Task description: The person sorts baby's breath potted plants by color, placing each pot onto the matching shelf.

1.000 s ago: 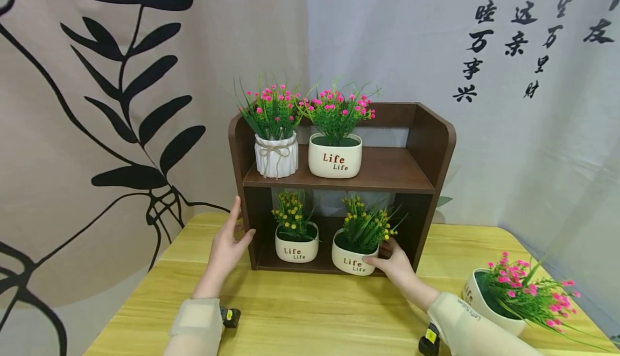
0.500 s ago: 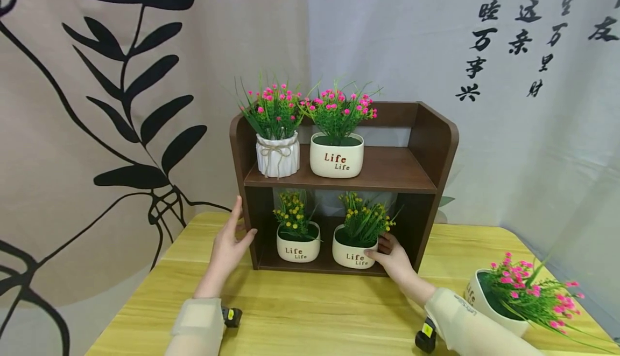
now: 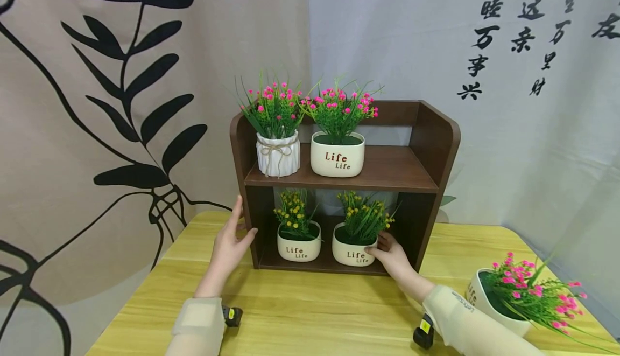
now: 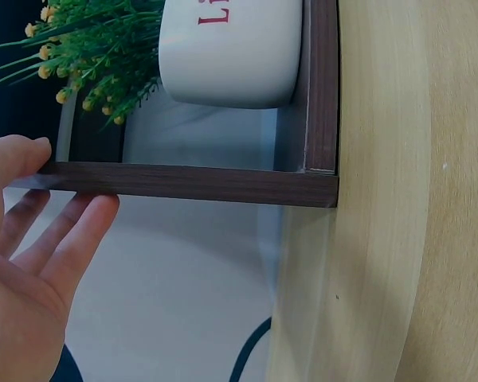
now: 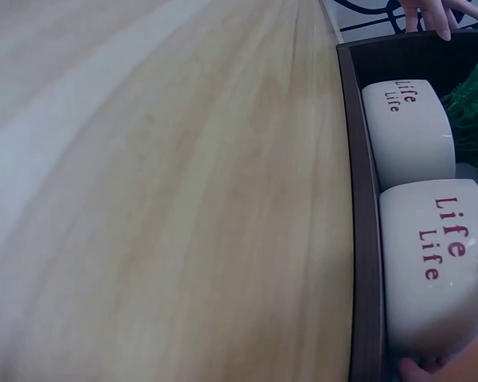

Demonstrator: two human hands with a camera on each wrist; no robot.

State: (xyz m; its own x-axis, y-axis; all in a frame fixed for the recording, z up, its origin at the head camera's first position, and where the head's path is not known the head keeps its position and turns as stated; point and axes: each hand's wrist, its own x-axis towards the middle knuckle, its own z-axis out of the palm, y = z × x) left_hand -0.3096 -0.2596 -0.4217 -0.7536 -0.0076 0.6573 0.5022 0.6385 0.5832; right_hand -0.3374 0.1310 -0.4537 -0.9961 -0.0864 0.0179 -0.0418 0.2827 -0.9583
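Observation:
A dark brown two-tier shelf [image 3: 339, 185] stands on the table. My left hand [image 3: 231, 245] holds its left side panel, thumb at the front edge and fingers along the outer face; the left wrist view shows the panel [image 4: 215, 181] between them. On the lower tier, my right hand [image 3: 394, 258] grips the right end of a cream flowerpot [image 3: 353, 251] with yellow flowers, thumb on its front near the "Life" lettering. The right wrist view shows this pot [image 5: 434, 270] upright inside the shelf's front edge. A matching yellow-flowered pot [image 3: 299, 249] sits to its left.
On the upper tier stand a white ribbed pot [image 3: 278, 156] tied with twine and a cream pot [image 3: 337, 156], both with pink flowers. Another pink-flowered pot [image 3: 494, 307] leans on the table [image 3: 310, 313] at right, beside my right forearm. A printed curtain [image 3: 378, 33] hangs behind.
The right flowerpot on the lower tier has moved back into the shelf and now stands level, my right hand still on it. My left hand stays on the side panel.

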